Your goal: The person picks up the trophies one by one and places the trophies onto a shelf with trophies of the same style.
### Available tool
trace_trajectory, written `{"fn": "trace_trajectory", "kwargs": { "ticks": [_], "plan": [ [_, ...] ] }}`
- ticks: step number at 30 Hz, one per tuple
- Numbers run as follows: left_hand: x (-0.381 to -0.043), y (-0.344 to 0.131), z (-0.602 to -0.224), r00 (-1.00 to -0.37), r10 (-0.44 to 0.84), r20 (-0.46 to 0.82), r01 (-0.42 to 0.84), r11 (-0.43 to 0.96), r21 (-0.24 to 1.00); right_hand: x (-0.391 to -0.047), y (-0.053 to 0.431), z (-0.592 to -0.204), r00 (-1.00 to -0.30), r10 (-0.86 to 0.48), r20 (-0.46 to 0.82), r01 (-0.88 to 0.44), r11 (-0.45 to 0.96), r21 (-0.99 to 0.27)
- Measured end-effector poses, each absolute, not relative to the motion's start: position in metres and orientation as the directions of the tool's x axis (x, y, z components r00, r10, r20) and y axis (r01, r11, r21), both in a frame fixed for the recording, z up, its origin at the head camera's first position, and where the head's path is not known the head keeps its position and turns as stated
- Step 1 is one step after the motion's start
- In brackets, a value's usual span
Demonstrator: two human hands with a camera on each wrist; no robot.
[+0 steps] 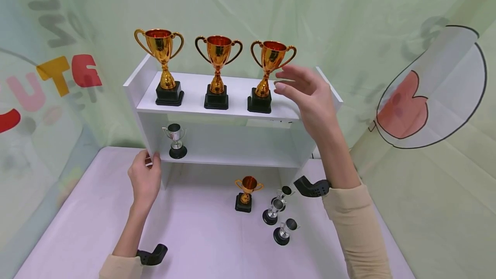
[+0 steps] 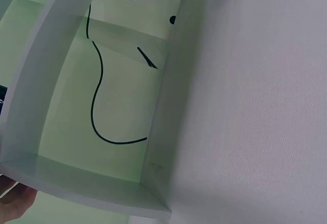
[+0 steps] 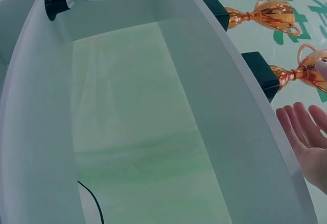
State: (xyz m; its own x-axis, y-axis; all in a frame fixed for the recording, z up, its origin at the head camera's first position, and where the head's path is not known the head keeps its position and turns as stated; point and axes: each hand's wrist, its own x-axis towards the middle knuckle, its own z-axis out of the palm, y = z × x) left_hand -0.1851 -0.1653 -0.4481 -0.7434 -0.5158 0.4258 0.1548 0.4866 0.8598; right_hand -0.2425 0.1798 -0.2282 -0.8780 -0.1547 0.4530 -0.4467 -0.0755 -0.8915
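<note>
Gold cup (image 1: 268, 67), rightmost of three spaced along the top board of the white shelf (image 1: 236, 142); upright, base near front edge, bare board to its right. Right hand (image 1: 311, 94): beside cup, fingers loosely spread, contact uncertain. Left hand (image 1: 145, 178): pinching shelf's left side panel. Silver cup (image 1: 176, 134): middle board, left end. Table (image 1: 197, 240): small gold cup (image 1: 248, 185), three silver cups (image 1: 277, 204). Right wrist view adds green lettering (image 3: 278, 37); left wrist view, black drawn lines (image 2: 116, 143).
</note>
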Motion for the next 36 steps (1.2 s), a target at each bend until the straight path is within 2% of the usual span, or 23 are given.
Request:
{"fn": "trace_trajectory", "kwargs": {
  "ticks": [21,36],
  "plan": [
    [-0.185,-0.165,-0.449,-0.750,-0.510,0.421,0.152,0.487,0.860,-0.216,0.197,-0.251,-0.853,-0.190,0.486,-0.486,-0.049,-0.873],
    [-0.186,-0.166,-0.449,-0.748,-0.513,0.421,0.148,0.490,0.859,-0.202,0.200,-0.263,-0.814,-0.215,0.540,-0.534,-0.090,-0.841]
  ]
}}
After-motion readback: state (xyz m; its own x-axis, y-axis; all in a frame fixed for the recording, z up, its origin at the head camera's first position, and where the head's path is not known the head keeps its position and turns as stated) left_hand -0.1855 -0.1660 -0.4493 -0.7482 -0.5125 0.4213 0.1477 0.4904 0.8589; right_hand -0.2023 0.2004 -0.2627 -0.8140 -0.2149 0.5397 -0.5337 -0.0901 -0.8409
